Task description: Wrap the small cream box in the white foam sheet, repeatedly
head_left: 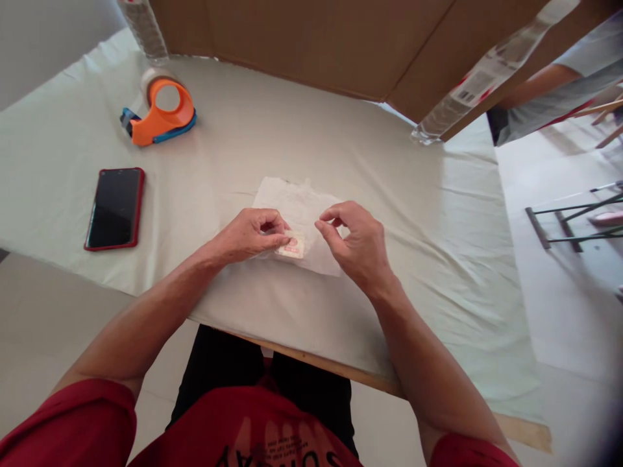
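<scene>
A small cream-coloured square piece with red print [293, 245] is pinched between the thumb and fingers of my left hand [256, 235]. Under it, a thin, wrinkled white sheet [282, 196], paper or plastic, lies on the cloth-covered table. My right hand [357, 240] hovers at the sheet's right side, thumb and index finger pressed together. Whether anything is between those fingertips is too small to make out.
A phone in a red case [115, 209] and an orange and blue tape dispenser [168, 110] lie on the left. A large cardboard panel [302, 45] with taped edges stands at the back. Beyond it on the right, another person's arm [540, 84] shows.
</scene>
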The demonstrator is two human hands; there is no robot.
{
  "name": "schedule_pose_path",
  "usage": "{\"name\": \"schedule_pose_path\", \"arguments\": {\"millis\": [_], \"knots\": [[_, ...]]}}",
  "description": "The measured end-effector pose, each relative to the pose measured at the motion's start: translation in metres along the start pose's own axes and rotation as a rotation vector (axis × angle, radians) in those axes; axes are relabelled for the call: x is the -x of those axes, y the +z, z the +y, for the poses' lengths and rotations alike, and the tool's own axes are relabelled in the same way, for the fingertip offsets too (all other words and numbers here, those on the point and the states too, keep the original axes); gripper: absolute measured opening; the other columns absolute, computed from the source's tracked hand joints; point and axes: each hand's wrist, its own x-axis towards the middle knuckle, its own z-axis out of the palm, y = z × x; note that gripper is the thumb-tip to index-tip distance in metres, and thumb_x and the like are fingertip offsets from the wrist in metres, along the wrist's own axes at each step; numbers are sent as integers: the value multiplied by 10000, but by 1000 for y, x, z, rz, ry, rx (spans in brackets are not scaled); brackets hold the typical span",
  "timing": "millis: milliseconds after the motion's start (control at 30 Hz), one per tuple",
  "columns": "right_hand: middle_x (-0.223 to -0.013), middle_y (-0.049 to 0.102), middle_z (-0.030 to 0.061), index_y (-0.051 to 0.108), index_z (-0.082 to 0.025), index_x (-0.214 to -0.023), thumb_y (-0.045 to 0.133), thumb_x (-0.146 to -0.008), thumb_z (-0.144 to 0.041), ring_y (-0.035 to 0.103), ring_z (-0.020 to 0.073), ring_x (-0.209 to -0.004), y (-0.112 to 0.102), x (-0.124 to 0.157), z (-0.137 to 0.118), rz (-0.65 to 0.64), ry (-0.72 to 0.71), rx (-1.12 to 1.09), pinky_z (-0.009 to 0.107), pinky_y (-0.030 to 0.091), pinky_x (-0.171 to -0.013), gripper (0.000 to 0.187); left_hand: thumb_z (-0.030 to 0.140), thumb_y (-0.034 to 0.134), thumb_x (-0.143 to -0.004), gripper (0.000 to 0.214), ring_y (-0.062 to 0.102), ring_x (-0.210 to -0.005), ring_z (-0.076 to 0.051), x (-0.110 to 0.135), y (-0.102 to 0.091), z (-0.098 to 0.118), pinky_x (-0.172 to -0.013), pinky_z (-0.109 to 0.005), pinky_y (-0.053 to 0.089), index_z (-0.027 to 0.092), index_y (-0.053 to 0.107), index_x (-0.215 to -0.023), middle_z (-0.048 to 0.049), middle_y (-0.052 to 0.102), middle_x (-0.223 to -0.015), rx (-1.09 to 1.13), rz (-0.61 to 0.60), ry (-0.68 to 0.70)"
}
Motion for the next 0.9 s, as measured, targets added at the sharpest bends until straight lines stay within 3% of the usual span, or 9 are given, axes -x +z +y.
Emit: {"name": "schedule_pose_path", "arguments": {"millis": [67, 133, 233, 333, 433, 567, 667, 767, 900], "knots": [[-928, 719, 56, 659, -222, -878, 582, -943, -235, 614, 189, -776, -5, 5, -14, -65, -104, 55, 353, 479, -773, 101, 323, 706, -781, 197, 664, -797, -159, 0, 0, -1, -684, -252, 478, 164, 629, -692, -46, 730, -834, -13, -6, -4], [-945, 718, 66, 673, -215, -929, 568, -961, -221, 617, 203, -848, -5, 10, -27, -217, -193, 108, 349, 475, -790, 110, 362, 705, -781, 228, 644, -752, -149, -1, 0, -1, -660, -247, 469, 162, 627, -707, -40, 713, -802, -21, -11, 1], [-997, 708, 100, 679, -180, -970, 572, -963, -202, 582, 226, -910, 3, 14, -37, -366, -217, 219, 355, 460, -804, 109, 384, 692, -776, 236, 633, -752, -148, -2, -2, 0, -677, -251, 474, 157, 643, -738, -44, 710, -810, -21, -22, 5], [-1032, 691, 113, 672, -162, -957, 580, -962, -203, 552, 231, -927, 7, 13, -37, -419, -183, 272, 343, 440, -795, 101, 412, 672, -775, 264, 634, -764, -159, -1, -10, 6, -695, -262, 482, 154, 688, -824, -48, 710, -824, -17, -34, -18], [-1059, 666, 103, 671, -172, -1037, 582, -965, -222, 546, 223, -927, 6, 11, -36, -472, -151, 272, 319, 413, -757, 124, 550, 623, -800, 452, 662, -864, -205, 6, -23, 16, -733, -295, 503, 161, 702, -1016, -77, 727, -955, -24, -33, -59], [-1076, 641, 110, 662, -171, -1125, 565, -973, -250, 546, 214, -907, 6, 9, -36, -508, -143, 277, 316, 388, -760, 197, 534, 737, -718, 648, 656, -963, -238, 21, -34, 27, -821, -333, 500, 193, 639, -1260, -74, 722, -1045, -310, -47, -116], [-1068, 646, 121, 660, -160, -1146, 561, -973, -257, 549, 229, -915, 8, 7, -38, -525, -153, 340, 333, 362, -773, 221, 437, 673, -763, 526, 625, -802, -189, 27, -33, 26, -712, -289, 473, 178, 655, -1220, -33, 689, -884, -406, 23, -166], [-1070, 656, 118, 663, -168, -1139, 559, -973, -261, 555, 236, -925, 7, 4, -41, -552, -164, 390, 341, 335, -775, 216, 399, 559, -803, 369, 498, -594, -143, 25, -28, 16, -572, -261, 379, 155, 698, -1043, 22, 549, -647, -419, 58, -266], [-1082, 662, 125, 650, -163, -1150, 533, -981, -257, 560, 246, -943, 6, 3, -46, -561, -189, 450, 349, 310, -765, 226, 384, 571, -780, 374, 502, -611, -153, 22, -22, 5, -605, -278, 372, 155, 685, -1052, 23, 559, -659, -536, 133, -273]]}}
